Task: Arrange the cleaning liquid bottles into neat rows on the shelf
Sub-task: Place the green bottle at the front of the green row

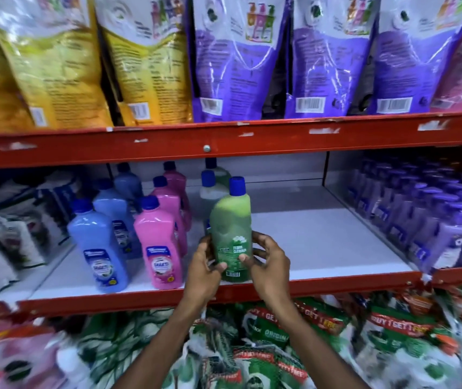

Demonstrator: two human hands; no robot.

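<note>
A green floor-cleaner bottle (pixel 231 228) with a blue cap stands upright at the front edge of the white shelf (pixel 322 242). My left hand (pixel 204 269) grips its lower left side and my right hand (pixel 269 262) grips its lower right side. To its left a row of pink bottles (pixel 159 245) runs front to back, and beside that a row of blue bottles (pixel 99 245). Two pale green bottles (pixel 210 189) stand further back behind the held one.
Purple bottles (pixel 434 220) fill the shelf's right side. Dark pouches (pixel 8 228) sit at the far left. Yellow and purple refill bags (pixel 238 57) line the shelf above the red beam (pixel 224 141). Packets (pixel 280 346) crowd the shelf below.
</note>
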